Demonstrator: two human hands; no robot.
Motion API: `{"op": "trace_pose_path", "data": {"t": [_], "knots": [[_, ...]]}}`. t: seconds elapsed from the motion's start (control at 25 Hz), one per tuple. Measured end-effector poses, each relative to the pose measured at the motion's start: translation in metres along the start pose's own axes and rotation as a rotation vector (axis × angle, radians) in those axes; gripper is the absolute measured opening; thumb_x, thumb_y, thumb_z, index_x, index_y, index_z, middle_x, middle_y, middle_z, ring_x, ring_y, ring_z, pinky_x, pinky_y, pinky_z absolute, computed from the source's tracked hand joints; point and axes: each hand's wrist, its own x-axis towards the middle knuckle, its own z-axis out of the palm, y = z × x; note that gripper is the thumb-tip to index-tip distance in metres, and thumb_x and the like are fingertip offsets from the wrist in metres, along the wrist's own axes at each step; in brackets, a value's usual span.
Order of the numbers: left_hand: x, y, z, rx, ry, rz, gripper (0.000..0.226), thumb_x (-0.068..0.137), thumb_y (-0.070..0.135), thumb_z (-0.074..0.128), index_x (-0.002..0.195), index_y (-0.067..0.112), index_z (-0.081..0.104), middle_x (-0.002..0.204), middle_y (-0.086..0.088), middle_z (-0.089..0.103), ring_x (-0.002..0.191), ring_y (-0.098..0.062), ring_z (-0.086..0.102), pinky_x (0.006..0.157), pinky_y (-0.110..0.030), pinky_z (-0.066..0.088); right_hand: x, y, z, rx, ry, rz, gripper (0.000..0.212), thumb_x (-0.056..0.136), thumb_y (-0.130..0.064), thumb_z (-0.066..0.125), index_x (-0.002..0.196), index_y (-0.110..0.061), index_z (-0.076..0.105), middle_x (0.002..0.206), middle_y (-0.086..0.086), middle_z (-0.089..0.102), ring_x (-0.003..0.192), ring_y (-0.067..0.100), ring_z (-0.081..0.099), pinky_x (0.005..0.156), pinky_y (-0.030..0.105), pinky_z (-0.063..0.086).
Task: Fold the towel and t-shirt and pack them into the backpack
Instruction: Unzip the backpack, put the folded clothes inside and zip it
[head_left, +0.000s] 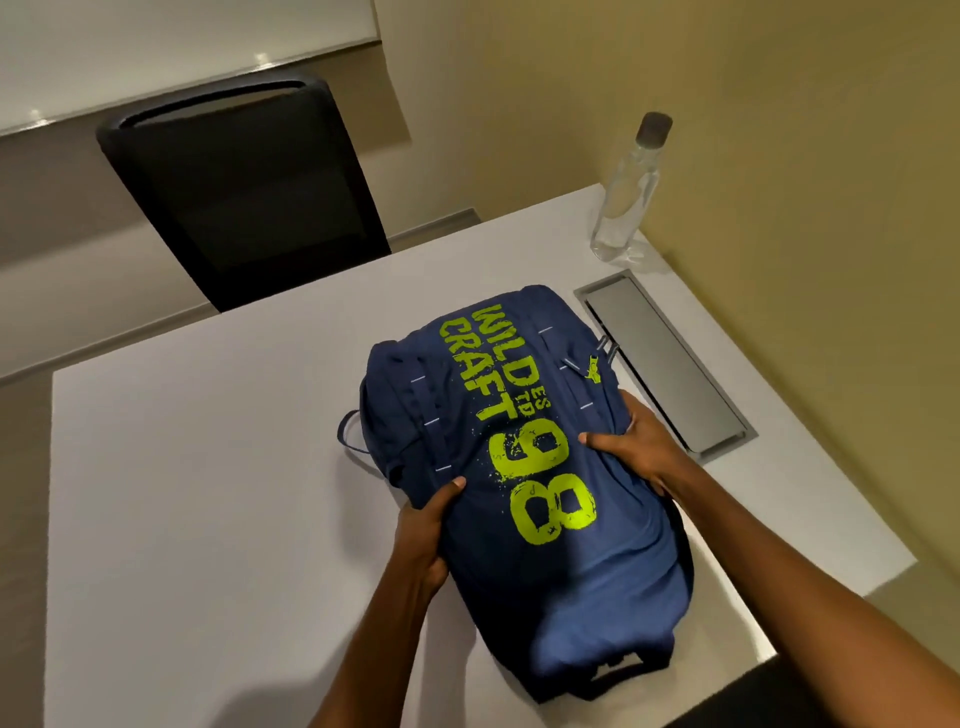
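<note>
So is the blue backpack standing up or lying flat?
Lying flat. The backpack rests lettering-up on the white table, with the left hand and right hand gripping its sides.

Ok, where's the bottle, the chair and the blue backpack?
bottle (626, 200), head view, on its clear body.
chair (244, 192), head view, on its black backrest.
backpack (571, 571), head view, on plain blue fabric below the number.

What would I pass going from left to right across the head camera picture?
A black chair, left hand, blue backpack, right hand. The bottle and metal table hatch line up with the right hand, so they are left out.
</note>
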Motion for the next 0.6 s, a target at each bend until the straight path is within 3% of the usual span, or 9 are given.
{"op": "trace_pose_path", "data": {"t": [0.2,0.32,0.48,0.6], "knots": [[0.015,-0.012,0.097,-0.051,-0.122,-0.006,0.04,0.089,0.003,0.075,0.128,0.006,0.067,0.117,-0.014,0.077,0.106,-0.033,0.075,0.082,-0.039,0.065,0.023,-0.02,-0.094,-0.035,0.057,0.018,0.068,0.078,-0.003,0.088,0.138,-0.018,0.06,0.124,-0.003,0.074,0.107,0.011,0.073,0.096,0.035,0.057],[0.029,-0.027,0.146,-0.062,-0.179,-0.049,0.044,0.087,0.003,0.078,0.13,0.007,0.067,0.121,-0.014,0.076,0.11,-0.035,0.073,0.091,-0.045,0.062,0.04,-0.02,-0.144,-0.082,0.088,0.032,0.069,0.078,-0.004,0.088,0.139,-0.018,0.059,0.125,-0.001,0.072,0.106,0.012,0.071,0.096,0.037,0.056],[0.048,-0.051,0.198,-0.038,-0.205,-0.101,0.057,0.083,0.007,0.083,0.137,0.007,0.063,0.123,-0.013,0.075,0.112,-0.034,0.073,0.101,-0.053,0.057,0.059,-0.004,-0.196,-0.126,0.131,0.093,0.07,0.078,-0.003,0.088,0.14,-0.013,0.057,0.124,0.006,0.071,0.103,0.018,0.071,0.081,0.031,0.057],[0.055,-0.067,0.227,-0.03,-0.206,-0.146,0.06,0.084,0.006,0.083,0.139,0.009,0.06,0.124,-0.012,0.075,0.109,-0.032,0.074,0.091,-0.046,0.062,0.07,0.015,-0.221,-0.208,0.181,0.133,0.075,0.072,-0.012,0.093,0.139,-0.014,0.058,0.127,0.008,0.071,0.112,0.03,0.069,0.096,0.044,0.056]]}}
